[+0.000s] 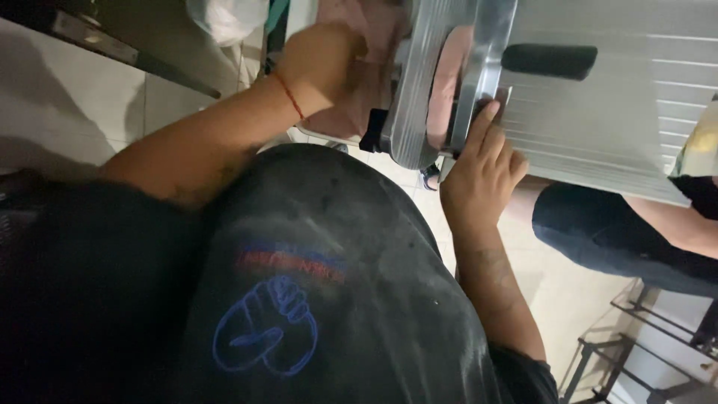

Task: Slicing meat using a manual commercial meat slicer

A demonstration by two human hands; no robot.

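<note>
A meat slicer point(464, 75), a bright metal machine, is occupying the upper centre and upper right of the frame, with its round blade point(449, 82) standing on edge between two metal plates and showing a pinkish face. A ribbed metal tray point(598, 127) is extending from it toward the right edge, and a black handle point(550, 60) is lying across the top of that tray.

The right hand point(482, 176) is pressing against the lower edge of the slicer just right of the blade, fingers extended and loosely spread, fingertips touching metal; its grip is open and closing on nothing, seemingly steadying the machine or waiting to receive a slice. The left hand point(321, 63) is reaching in from upper centre-left, wrist bearing a thin red string point(290, 96), and is resting against a pink mass, probably meat point(351, 75), left of the blade; whether its grip is closed on the meat cannot be told, since the fingers are hidden.

The person's dark shirt point(314, 284) with a blue printed figure is filling the lower frame. Another person's arm point(673, 224) and dark-clad leg are showing at right. A tiled floor point(546, 284) and a metal rack point(636, 352) are lying lower right.
</note>
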